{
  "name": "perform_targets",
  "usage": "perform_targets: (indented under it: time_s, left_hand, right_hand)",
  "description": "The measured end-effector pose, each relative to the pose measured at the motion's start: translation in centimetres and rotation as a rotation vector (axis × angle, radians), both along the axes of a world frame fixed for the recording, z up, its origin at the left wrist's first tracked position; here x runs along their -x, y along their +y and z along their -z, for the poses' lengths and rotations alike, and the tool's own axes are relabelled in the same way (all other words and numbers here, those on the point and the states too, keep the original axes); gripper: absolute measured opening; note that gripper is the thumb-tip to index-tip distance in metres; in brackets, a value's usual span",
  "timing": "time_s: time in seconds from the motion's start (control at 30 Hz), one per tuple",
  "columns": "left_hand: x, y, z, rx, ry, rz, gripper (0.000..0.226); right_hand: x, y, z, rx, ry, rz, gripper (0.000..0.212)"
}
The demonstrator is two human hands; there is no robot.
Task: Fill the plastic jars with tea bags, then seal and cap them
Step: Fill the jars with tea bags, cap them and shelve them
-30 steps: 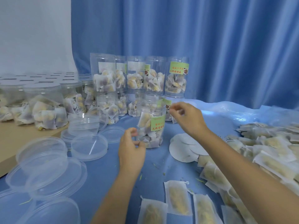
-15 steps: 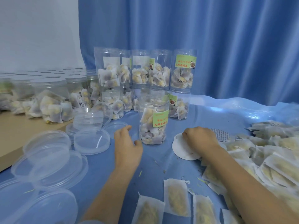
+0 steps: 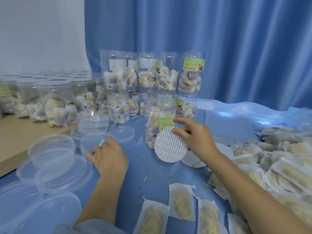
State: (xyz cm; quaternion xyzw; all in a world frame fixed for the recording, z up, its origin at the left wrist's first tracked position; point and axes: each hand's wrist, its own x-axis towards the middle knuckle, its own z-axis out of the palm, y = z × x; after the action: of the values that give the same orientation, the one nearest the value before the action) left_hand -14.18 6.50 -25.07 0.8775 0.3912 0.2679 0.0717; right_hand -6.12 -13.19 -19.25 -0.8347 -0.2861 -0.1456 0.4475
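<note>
An open clear plastic jar (image 3: 156, 115) with a green label stands mid-table, partly filled with tea bags. My right hand (image 3: 195, 137) pinches a round white seal disc (image 3: 170, 147) by its upper edge and holds it tilted in front of the jar's lower part. My left hand (image 3: 109, 157) reaches left, its fingers curled round the rim of a clear plastic lid (image 3: 92, 141). More seal discs (image 3: 222, 138) lie behind my right wrist. Loose tea bags (image 3: 182, 201) lie on the blue cloth near me.
Filled jars (image 3: 190, 75) are stacked two high against the blue curtain. Capped jars (image 3: 55, 102) crowd a wooden surface at the left. Several clear lids (image 3: 54, 164) are piled front left. A heap of tea bags (image 3: 278, 162) covers the right side.
My right hand has picked one seal disc off the pile and lifted it toward the jar. My left hand has moved left from beside the jar onto a clear lid.
</note>
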Motion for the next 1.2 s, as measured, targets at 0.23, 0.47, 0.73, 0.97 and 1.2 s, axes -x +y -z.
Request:
perform_targets:
  time_s: [0.23, 0.47, 0.73, 0.97, 1.2]
  left_hand:
    - [-0.3, -0.7, -0.5, 0.132, -0.226, 0.170, 0.025]
    - [-0.2, -2.3, -2.6, 0.846, -1.165, 0.507, 0.026]
    - [-0.6, -3.2, -2.3, 1.370, -0.986, 0.786, 0.012]
    - [-0.1, -4.5, -2.9, 1.500, -0.962, 0.923, 0.033]
    - [0.3, -6.3, -5.2, 1.267, -0.909, 0.856, 0.023]
  right_hand:
    - [0.1, -0.2, 1.5, -0.134, 0.112, 0.017, 0.036]
    - [0.6, -0.1, 1.3, -0.474, 0.169, -0.006, 0.019]
    - [1.7, 0.6, 0.4, -0.518, 0.571, -0.393, 0.023]
    - [2.8, 1.0, 0.1, -0.434, 0.643, -0.652, 0.040]
    - [3.8, 1.5, -0.3, 0.184, -0.268, -0.173, 0.112]
